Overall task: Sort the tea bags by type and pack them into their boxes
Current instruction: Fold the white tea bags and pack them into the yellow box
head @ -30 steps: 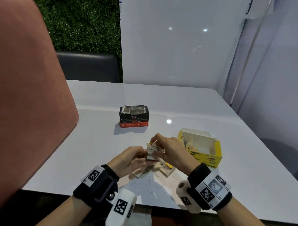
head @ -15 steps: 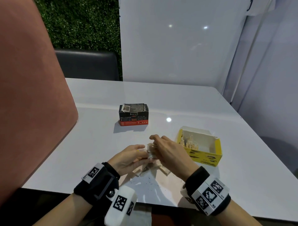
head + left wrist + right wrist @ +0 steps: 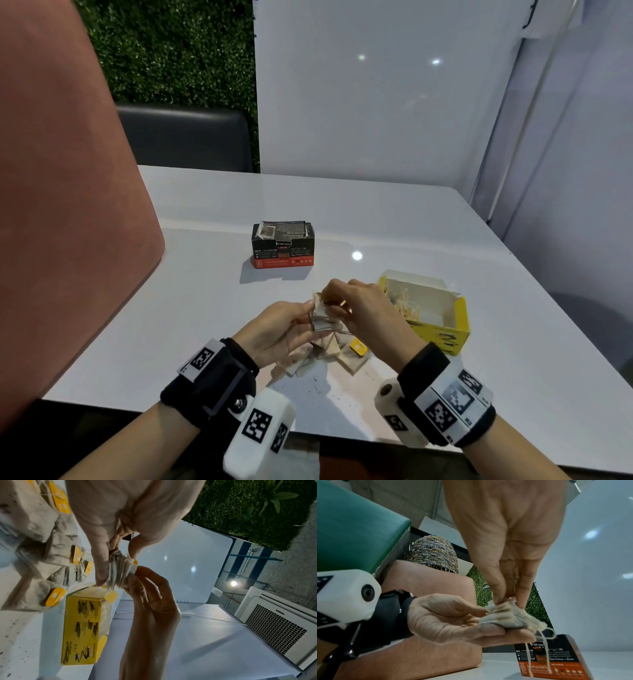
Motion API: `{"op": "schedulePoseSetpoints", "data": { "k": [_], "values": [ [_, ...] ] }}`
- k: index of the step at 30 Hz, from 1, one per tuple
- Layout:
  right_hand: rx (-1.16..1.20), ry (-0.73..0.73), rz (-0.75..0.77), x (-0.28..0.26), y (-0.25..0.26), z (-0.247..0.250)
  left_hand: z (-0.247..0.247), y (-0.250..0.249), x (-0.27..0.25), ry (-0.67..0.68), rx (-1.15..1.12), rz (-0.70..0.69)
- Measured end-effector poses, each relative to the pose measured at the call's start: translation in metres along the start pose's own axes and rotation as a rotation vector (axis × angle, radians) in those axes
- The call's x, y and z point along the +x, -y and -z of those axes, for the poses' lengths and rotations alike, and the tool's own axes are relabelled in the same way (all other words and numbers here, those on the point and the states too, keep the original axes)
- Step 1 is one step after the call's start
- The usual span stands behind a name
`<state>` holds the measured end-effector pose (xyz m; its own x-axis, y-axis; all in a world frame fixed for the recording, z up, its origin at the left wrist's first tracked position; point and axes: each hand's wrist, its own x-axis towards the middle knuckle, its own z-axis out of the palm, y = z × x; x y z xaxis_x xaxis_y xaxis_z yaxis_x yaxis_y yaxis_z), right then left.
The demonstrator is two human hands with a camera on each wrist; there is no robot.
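Observation:
Above the table's front, both hands hold a small stack of pale tea bags. My left hand cradles it from below, thumb on its near side. My right hand pinches its top edge from above. In the right wrist view the stack lies on the left fingers with strings dangling. More loose tea bags with yellow tags lie on the table under the hands. An open yellow box stands just to the right. A black and red box stands further back.
The white table has dark tea crumbs near its front edge. A pink padded backrest rises at the left, a white wall panel stands behind, and a dark chair back shows at the far side.
Both hands have stayed together on the stack. It dipped slightly, then rose again, while the right fingers shifted along its top edge.

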<state>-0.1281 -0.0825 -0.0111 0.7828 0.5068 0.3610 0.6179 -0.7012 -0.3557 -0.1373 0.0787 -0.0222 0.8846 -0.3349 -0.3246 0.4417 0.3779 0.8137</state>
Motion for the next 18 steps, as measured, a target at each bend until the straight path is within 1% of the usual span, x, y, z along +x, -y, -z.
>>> {"op": "schedulePoseSetpoints", "data": {
  "k": [3,5,8,11,18],
  "values": [
    [-0.004,0.064,0.008,0.0,0.003,0.001,0.002,0.0,0.001,-0.022,0.017,-0.004],
    [-0.042,0.095,0.007,0.002,0.003,0.0,0.003,0.001,0.0,-0.007,0.04,-0.012],
    [-0.056,0.08,-0.008,0.004,0.003,0.002,0.003,0.0,-0.002,0.035,0.11,-0.026],
    [-0.068,0.085,-0.013,0.007,0.004,0.003,0.004,-0.001,-0.003,0.046,0.21,-0.053],
    [-0.137,0.138,-0.012,0.011,0.005,0.005,0.004,0.0,-0.003,0.064,0.241,-0.05]
  ]
}}
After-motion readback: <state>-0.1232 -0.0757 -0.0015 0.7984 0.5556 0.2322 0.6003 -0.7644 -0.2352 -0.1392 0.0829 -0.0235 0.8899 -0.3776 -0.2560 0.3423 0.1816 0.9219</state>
